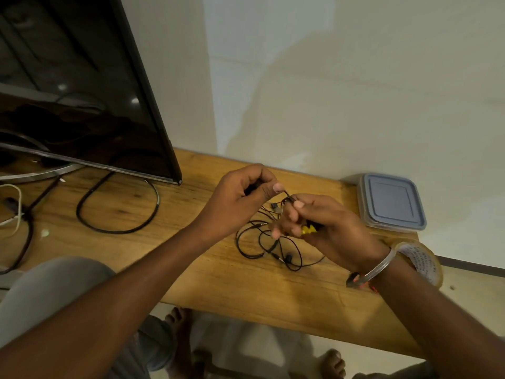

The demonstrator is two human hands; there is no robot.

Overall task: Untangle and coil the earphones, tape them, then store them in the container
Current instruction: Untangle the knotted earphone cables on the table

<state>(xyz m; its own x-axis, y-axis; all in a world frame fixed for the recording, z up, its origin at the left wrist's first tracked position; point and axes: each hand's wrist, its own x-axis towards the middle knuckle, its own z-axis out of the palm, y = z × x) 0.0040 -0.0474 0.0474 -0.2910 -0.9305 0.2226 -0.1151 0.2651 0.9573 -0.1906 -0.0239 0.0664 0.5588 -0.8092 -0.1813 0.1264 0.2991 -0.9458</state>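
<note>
Tangled black earphones [269,248] hang in loops down onto the wooden table [218,272]. My left hand [240,198] pinches a strand of the cord above the table. My right hand [325,228] pinches the cord close beside it and also holds something yellow and black in its palm. A roll of clear tape [420,259] sits on the table behind my right wrist. The container [392,203], clear plastic with a grey-blue lid on, stands at the table's back right corner.
A dark TV screen [82,91] on a curved metal stand fills the left, with black and white cables [117,214] looped on the table beneath it. A wall runs behind the table. My knee and bare feet show below the front edge.
</note>
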